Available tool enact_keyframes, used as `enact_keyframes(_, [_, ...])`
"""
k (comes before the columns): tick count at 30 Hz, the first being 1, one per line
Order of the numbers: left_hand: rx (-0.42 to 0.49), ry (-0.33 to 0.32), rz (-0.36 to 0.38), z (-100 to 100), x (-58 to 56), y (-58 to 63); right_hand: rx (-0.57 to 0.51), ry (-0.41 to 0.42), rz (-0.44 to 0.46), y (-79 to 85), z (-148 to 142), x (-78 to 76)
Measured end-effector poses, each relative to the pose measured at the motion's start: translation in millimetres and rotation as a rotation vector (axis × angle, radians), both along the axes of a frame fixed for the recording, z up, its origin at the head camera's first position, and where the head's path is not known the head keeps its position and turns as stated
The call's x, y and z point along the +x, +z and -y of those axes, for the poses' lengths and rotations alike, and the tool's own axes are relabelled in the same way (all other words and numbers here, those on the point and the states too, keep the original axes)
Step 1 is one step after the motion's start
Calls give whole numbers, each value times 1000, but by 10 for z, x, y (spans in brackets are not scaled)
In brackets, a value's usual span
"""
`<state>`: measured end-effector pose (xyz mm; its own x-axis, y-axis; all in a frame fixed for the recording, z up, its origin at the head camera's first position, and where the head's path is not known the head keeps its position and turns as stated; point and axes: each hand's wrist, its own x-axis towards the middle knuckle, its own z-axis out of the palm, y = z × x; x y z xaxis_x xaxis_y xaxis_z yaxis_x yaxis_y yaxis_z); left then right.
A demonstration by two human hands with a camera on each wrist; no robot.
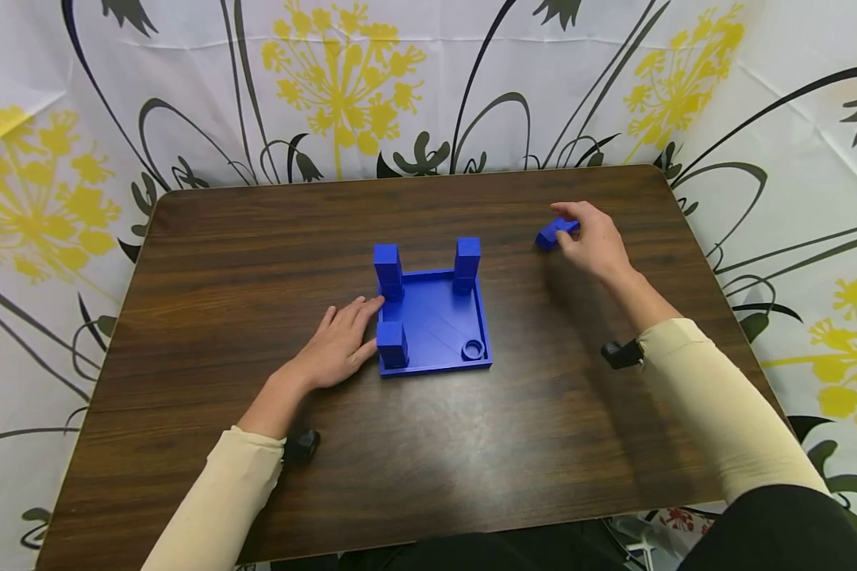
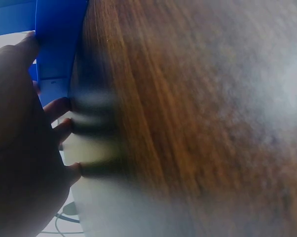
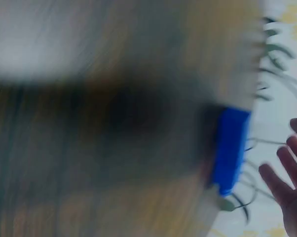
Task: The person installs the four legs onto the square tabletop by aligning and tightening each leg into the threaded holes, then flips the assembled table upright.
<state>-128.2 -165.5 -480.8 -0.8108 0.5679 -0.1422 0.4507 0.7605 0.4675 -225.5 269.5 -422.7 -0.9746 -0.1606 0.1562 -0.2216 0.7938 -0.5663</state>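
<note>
A square blue tray (image 1: pixel 436 317) with a raised rim lies on the table. Square blue posts stand upright at three of its corners, among them the near-left post (image 1: pixel 393 344); a round socket (image 1: pixel 473 350) shows at the near-right corner. My left hand (image 1: pixel 337 342) rests against the tray's left side, fingers extended and thumb beside the near-left post. To the right, my right hand (image 1: pixel 594 239) is held over a loose blue block (image 1: pixel 555 234) lying on its side. In the right wrist view, spread fingers (image 3: pixel 281 182) are apart from this block (image 3: pixel 231 148).
The brown wood-grain table (image 1: pixel 257 254) extends around the tray. A white curtain (image 1: pixel 207 71) with yellow and grey plant prints hangs along its back and sides. Small black wrist cameras, such as the right one (image 1: pixel 621 354), project from both sleeves.
</note>
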Motion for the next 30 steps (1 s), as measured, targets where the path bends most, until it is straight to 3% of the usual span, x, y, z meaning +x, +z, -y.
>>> enact_keyframes(5, [19,-4,-7,14,-5,-30,343,76,35,-161,-129,-66])
enact_keyframes(10, [17,-4,-3,35,-23,-101,542,159,82,-285,-220,-123])
enact_keyframes(13, [26,-4,-2,27,-10,-76,570,172,104,-344,-254,-139])
enact_keyframes(19, [15,6,-6,22,11,-18,567,153,21,-415,-262,-153])
enact_keyframes(30, [8,2,-2,23,1,-15,566,185,81,-400,-267,-149])
